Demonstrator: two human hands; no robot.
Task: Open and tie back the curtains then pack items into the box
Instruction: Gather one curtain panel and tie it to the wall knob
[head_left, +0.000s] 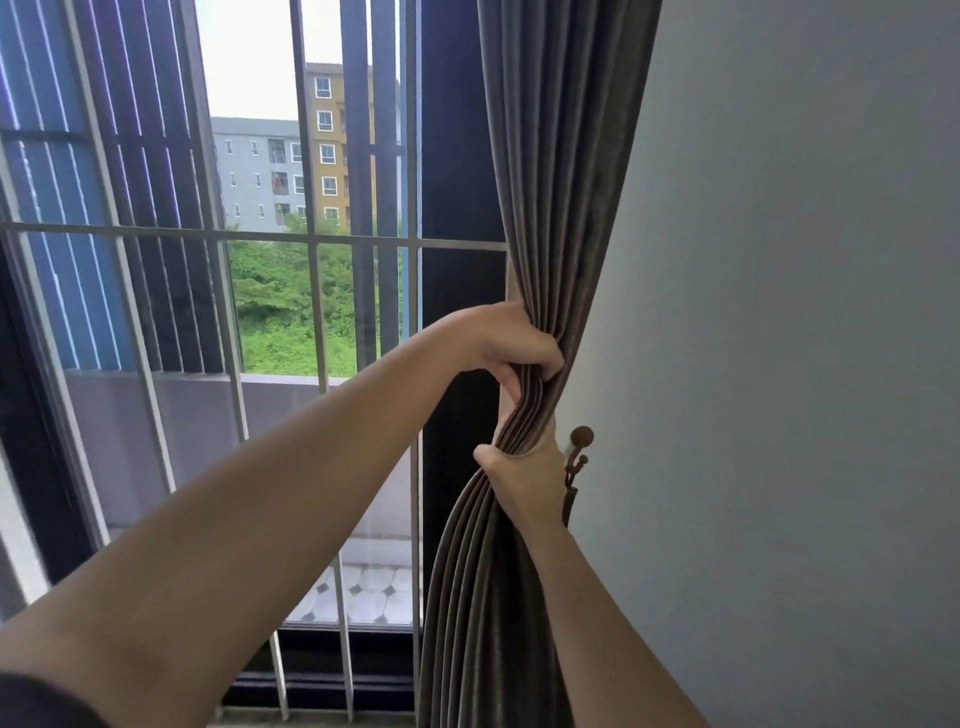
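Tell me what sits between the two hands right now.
In the head view, only a bunched stretch of curtain runs from the left hand above to the right hand below.

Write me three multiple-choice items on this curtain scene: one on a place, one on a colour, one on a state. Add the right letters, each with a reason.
1. Where is the round brown hook?
A. at the far left of the picture
B. on the wall, just right of the gathered curtain
C. at the very top of the picture

2. What colour is the curtain?
A. bright red
B. white
C. grey-brown

3. How is the curtain held?
A. it hangs loose, untouched
B. one hand holds it, the other is off it
C. the left hand grips it above and the right hand grips it below

Answers:
1 B: the hook sticks out of the wall beside the right hand.
2 C: its folds are a dull grey-brown.
3 C: the fingers of both hands curl round the bunched folds.
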